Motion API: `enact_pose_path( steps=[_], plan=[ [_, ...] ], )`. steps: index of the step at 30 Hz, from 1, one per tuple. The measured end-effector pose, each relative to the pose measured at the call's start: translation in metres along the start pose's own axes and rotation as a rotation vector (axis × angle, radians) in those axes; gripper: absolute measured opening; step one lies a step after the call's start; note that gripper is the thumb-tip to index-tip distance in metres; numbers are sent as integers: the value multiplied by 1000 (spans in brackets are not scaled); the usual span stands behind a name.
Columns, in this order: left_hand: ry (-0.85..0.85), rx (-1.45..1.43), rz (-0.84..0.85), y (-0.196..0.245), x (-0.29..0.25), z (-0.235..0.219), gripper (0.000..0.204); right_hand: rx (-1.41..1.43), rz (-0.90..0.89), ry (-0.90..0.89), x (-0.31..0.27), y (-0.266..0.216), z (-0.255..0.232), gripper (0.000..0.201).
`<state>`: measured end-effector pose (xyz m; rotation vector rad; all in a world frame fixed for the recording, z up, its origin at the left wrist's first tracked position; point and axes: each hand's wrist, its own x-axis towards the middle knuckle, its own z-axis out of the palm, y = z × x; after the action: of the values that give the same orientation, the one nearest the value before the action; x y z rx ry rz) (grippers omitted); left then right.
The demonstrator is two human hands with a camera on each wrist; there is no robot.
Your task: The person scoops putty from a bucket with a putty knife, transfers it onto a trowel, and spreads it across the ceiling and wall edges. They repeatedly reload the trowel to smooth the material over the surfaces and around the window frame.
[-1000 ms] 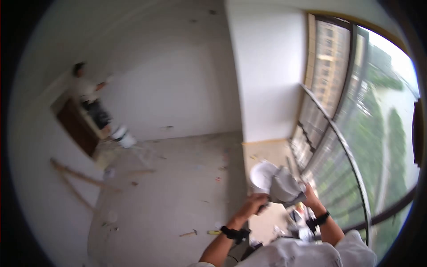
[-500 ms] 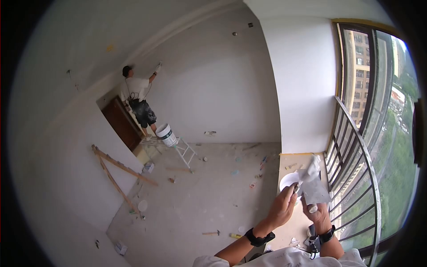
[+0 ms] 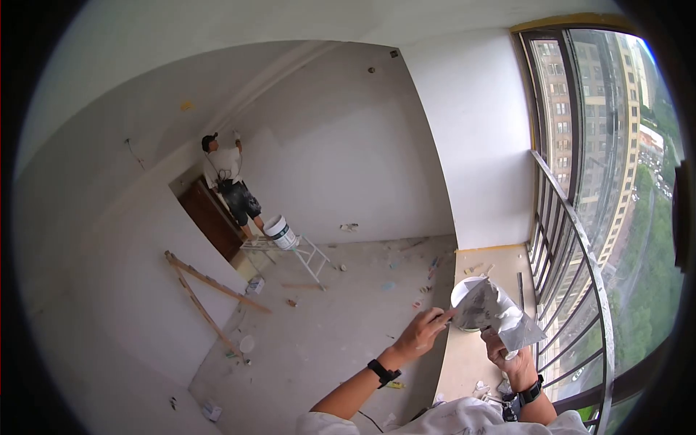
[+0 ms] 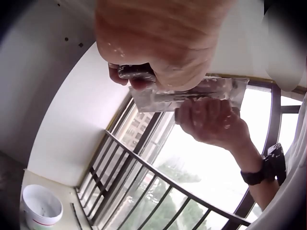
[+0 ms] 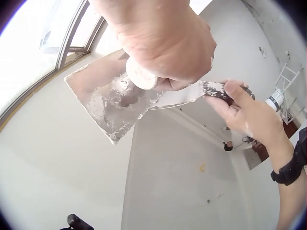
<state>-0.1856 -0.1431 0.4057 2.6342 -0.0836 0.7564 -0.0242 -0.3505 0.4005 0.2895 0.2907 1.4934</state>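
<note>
My left hand (image 3: 419, 337) grips the dark handle (image 5: 216, 89) of a putty knife, whose wide blade (image 3: 475, 308) is smeared with grey-white putty. My right hand (image 5: 163, 43) holds a plastering trowel (image 5: 103, 103) by its pale round handle (image 5: 140, 75). White putty (image 3: 510, 316) lies on the trowel's flat metal plate. The knife blade overlaps the trowel in the head view, and both tools are held above the sill. Just beyond them, a white bucket (image 4: 42, 203) stands on the sill, partly hidden by the blade in the head view.
A metal railing (image 3: 580, 239) and window run along the right. The beige sill (image 3: 457, 362) carries small clutter near my body. On the far left, another person (image 3: 230, 177) stands on a platform ladder (image 3: 313, 262) beside a bucket (image 3: 280, 232). Wooden strips (image 3: 217, 283) lean against the wall.
The tools were tilted over the bucket a second ago. Since half a second ago, the putty lump raised on the knife has come down onto the trowel plate, and my left hand has shifted left.
</note>
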Motion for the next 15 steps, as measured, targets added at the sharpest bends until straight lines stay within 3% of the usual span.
enact_pose_path(
  steps=[2, 4, 5, 6, 7, 8, 9, 10, 11, 13, 15],
  plan=[
    [37, 64, 72, -3, 0, -4, 53, -15, 13, -45, -11, 0, 5, 30],
    [-39, 21, -34, -6, -8, -5, 48, -368, -311, 179, -24, 9, 20, 36],
    [-14, 92, -13, -10, -14, -8, 44, -567, -349, 75, -27, 8, 26, 36],
    [-124, 166, -18, -10, -23, -9, 42, -775, -398, -20, -34, 6, 32, 38],
    [-166, 110, -65, -19, -37, 3, 47, -1048, -656, -13, -33, 17, 46, 34],
    [-33, -15, -207, -44, -62, 33, 34, -1307, -1006, 17, -46, 12, 70, 35],
    [-97, -78, -392, -16, -68, 22, 34, -965, -730, -105, -47, -12, 61, 36],
    [-48, -144, -379, -24, -64, 28, 34, -628, -432, -229, -47, -40, 57, 40],
    [-65, -147, -340, -30, -58, 32, 34, -567, -357, -290, -57, -38, 86, 42],
    [-32, 16, -305, -25, -68, 41, 33, -632, -462, -388, -79, -23, 117, 43],
    [-32, -81, -337, 11, -46, 22, 34, -770, -748, -519, -97, -15, 156, 42]
  ],
)
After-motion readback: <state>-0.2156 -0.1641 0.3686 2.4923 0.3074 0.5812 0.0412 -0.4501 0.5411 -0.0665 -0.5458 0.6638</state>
